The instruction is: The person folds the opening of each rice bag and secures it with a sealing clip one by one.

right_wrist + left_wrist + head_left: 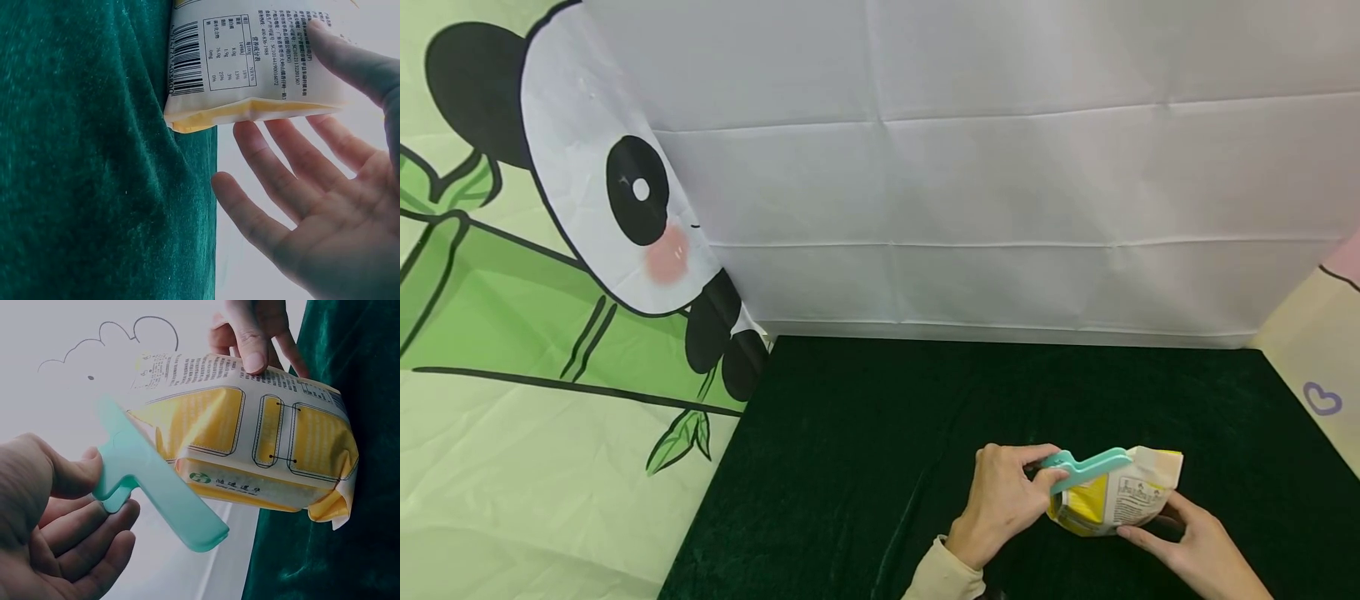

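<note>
My left hand (1006,496) pinches the handle end of a teal bag clip (1092,467) between thumb and fingers. In the left wrist view the clip's long bar (178,503) slants across the near end of a yellow and white printed food bag (262,440). The bag lies tilted in the head view, its pale end toward the upper right. My right hand (1198,533) holds the bag from its right side, thumb on one printed face and fingers underneath. In the right wrist view, the thumb (350,59) lies over the small print, with a barcode (187,59) further along.
A dark green velvet cloth (850,450) covers the table under both hands. Behind it hangs a white creased backdrop (1000,183). A panda-printed sheet (572,208) hangs at the left, and a cream sheet with a heart (1318,358) stands at the right.
</note>
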The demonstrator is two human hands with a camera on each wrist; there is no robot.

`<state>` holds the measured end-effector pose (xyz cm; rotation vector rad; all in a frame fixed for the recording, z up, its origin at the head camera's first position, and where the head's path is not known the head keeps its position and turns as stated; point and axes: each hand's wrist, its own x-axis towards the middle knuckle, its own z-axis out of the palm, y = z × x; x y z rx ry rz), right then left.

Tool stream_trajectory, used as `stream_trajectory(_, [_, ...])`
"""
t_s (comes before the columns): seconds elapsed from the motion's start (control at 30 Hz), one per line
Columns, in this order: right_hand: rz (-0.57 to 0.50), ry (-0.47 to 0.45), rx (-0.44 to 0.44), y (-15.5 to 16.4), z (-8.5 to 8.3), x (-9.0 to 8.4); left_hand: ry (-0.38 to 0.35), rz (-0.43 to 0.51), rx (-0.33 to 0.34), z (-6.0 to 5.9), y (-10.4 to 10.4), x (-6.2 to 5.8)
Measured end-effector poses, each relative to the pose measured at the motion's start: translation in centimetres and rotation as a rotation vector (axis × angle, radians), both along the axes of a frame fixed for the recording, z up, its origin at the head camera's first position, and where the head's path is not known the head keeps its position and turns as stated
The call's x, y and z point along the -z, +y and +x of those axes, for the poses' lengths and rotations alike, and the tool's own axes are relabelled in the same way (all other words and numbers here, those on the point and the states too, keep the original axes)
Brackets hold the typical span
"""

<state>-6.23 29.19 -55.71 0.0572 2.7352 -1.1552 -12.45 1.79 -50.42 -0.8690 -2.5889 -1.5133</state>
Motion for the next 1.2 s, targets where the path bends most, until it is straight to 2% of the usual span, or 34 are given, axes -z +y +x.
stream_trajectory(0.2, [-0.001, -0.011, 0.014, -0.6, 0.6, -0.1, -0.005, 0.011, 0.01, 0.5, -0.2, -0.2])
stream_trajectory(0.57, [0.001, -0.014, 0.014, -0.8, 0.6, -0.2, 0.05, 0.007, 0.016, 0.6, -0.1, -0.6])
stream_trajectory(0.9, [0.01, 0.024, 0.022, -1.1, 0.9, -0.4, 0.025, -0.001, 0.003, 0.9, 0.1, -1.0])
stream_trajectory(1.2, [0.021, 0.018, 0.033, -1.4, 1.1, -0.6, 0.077, -0.006, 0.019, 1.0, 0.4, -1.6])
